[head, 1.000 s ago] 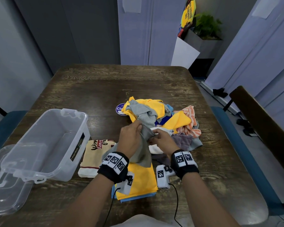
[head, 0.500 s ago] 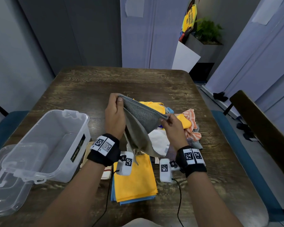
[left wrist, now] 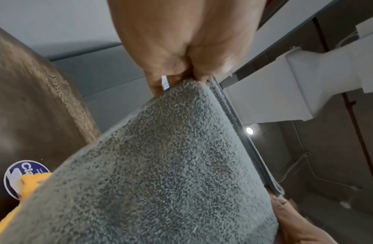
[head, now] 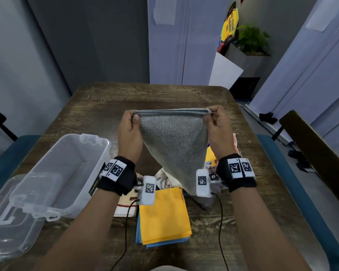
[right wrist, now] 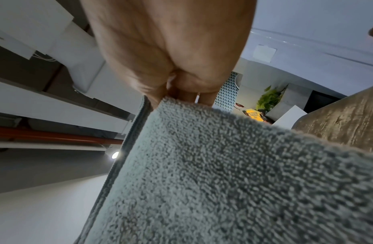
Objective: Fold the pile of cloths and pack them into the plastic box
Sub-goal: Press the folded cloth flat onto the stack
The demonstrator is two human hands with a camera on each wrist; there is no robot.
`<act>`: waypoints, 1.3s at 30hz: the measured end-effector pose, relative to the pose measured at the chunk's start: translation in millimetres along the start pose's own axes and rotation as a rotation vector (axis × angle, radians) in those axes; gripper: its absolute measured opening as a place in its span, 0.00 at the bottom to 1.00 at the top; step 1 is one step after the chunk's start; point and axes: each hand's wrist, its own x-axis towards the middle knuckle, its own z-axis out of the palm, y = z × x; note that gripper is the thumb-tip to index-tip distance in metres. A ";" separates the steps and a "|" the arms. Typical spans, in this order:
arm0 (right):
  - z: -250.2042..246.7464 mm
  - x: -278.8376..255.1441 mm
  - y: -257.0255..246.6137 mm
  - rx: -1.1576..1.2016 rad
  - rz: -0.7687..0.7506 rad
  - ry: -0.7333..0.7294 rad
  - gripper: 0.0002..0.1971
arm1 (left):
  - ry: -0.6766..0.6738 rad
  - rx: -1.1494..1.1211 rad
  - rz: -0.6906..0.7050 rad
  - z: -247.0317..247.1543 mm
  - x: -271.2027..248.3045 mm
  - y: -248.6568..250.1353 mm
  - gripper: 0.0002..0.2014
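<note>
Head view showed the left hand (head: 130,132) and the right hand (head: 219,130) raised side by side at the centre of the frame. Each pinched one top corner of a grey cloth (head: 174,145) between thumb and curled fingers. The cloth's top edge ran level and taut between them, with two hemmed layers showing along it. The rest hung in a tapering point toward the lower centre, above the wooden table (head: 164,96).

Left wrist view showed thumb and fingers closed on that corner, with a small white label (left wrist: 165,83) poking out beside the fingertips. Right wrist view showed the same clamp on the other corner, the fingers gripping the hemmed edge.

At the left of the head frame stood the clear plastic box (head: 82,184), open at the top. Its lid (head: 6,227) lay at the lower left edge and overlapped the box's near end, though whether the box rested on it could not be told.

Below the hanging point, at lower centre, a folded yellow cloth (head: 164,214) lay on a folded blue cloth (head: 164,243), whose edge showed along the left and bottom. A cream printed cloth (head: 125,208) lay between this stack and the box, partly behind the left wrist. The pile of unfolded cloths (head: 210,153) was mostly hidden behind the grey cloth, with what seemed to be yellow and pale scraps showing near the right wrist.
</note>
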 end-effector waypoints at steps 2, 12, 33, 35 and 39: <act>3.7 -2.2 1.1 0.056 0.055 -0.010 0.03 | 0.018 -0.021 -0.034 4.5 0.3 4.3 0.09; 18.1 -25.7 6.7 0.288 0.429 -0.277 0.10 | -0.110 0.356 0.032 15.5 -2.1 5.1 0.25; 22.3 -81.8 84.4 -0.256 0.345 -0.666 0.05 | -0.002 0.253 0.183 3.7 61.1 39.3 0.11; 20.6 -94.6 101.7 -0.257 0.446 -0.694 0.09 | 0.037 0.243 0.165 -1.1 72.0 33.9 0.11; 15.9 -113.3 115.5 -0.186 0.601 -0.715 0.12 | 0.058 0.275 0.108 -6.0 77.9 18.2 0.11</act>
